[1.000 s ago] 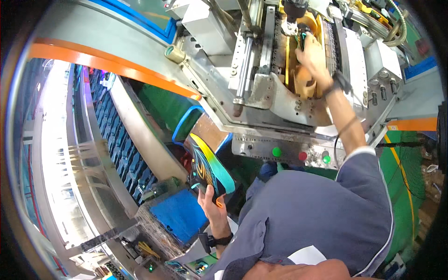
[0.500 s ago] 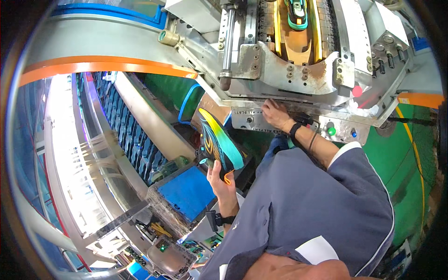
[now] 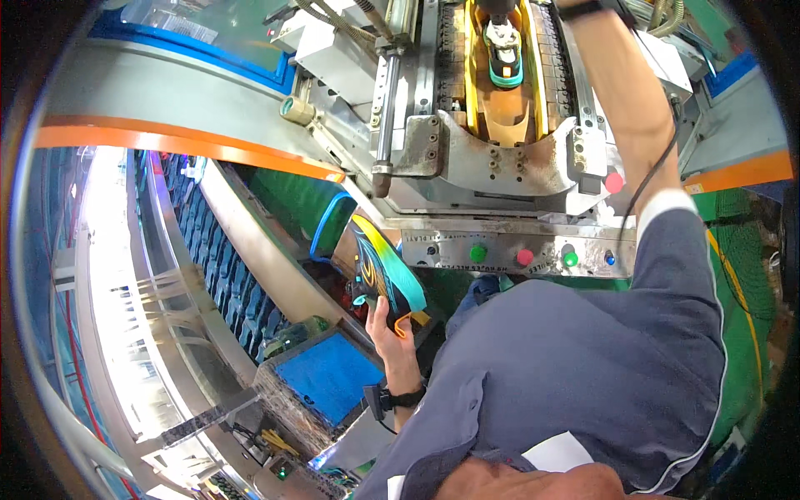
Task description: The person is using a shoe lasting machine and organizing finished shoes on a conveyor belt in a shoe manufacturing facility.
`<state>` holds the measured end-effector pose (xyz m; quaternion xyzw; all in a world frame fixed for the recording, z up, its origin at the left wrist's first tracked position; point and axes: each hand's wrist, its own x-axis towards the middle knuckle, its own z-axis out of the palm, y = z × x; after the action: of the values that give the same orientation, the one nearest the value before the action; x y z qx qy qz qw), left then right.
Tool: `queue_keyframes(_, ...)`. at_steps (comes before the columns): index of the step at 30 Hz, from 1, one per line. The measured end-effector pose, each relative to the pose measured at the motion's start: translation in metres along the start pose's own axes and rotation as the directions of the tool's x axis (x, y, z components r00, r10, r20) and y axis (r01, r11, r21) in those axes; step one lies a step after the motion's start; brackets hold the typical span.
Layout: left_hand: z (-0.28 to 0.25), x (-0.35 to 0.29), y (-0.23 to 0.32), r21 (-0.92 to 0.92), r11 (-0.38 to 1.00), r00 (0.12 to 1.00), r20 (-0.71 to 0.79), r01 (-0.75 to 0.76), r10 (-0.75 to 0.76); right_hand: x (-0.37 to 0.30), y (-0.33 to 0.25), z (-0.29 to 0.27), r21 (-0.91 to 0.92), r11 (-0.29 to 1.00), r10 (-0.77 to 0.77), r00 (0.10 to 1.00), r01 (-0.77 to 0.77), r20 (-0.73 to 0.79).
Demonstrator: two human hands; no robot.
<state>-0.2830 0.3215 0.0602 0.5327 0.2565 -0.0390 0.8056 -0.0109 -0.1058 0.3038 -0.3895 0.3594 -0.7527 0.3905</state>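
Note:
My left hand (image 3: 388,332) grips a sneaker (image 3: 385,262) with a black patterned upper, a yellow-to-teal sole edge and an orange loop near my fingers. The sneaker is tilted, its yellow end pointing away from me. My right forearm (image 3: 627,100) stretches up over the right side of the press machine (image 3: 521,171). Only its dark wristband shows at the top edge; the right hand lies beyond the picture. Inside the machine, between yellow side plates, sits a second shoe (image 3: 505,68) with a teal rim, under a dark pressing part.
A button panel (image 3: 546,252) with green, red and blue buttons runs along the machine's front. To the left are a blue-topped stand (image 3: 329,377) and a brightly lit conveyor (image 3: 125,317). An orange edge strip (image 3: 192,142) crosses above. A black cable hangs from my right forearm.
My right hand has left the machine's front panel, uncovering buttons, and reached up out of view. The dark pressing part now shows above the shoe inside. My left hand keeps its sneaker.

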Motion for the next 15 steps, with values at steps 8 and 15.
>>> queue_keyframes(8, -0.002, -0.021, -0.011, -0.061, 0.998, 0.998, -0.067, -0.016, 0.012, 0.021, 0.025, -0.014, 0.369, 0.925, -0.311, 0.379, -0.089, 0.871)
queue_keyframes(15, -0.023, -0.054, -0.021, -0.082, 0.996, 0.999, -0.047, -0.018, 0.015, -0.002, 0.015, -0.013, 0.368, 0.911, -0.289, 0.346, -0.187, 0.892)
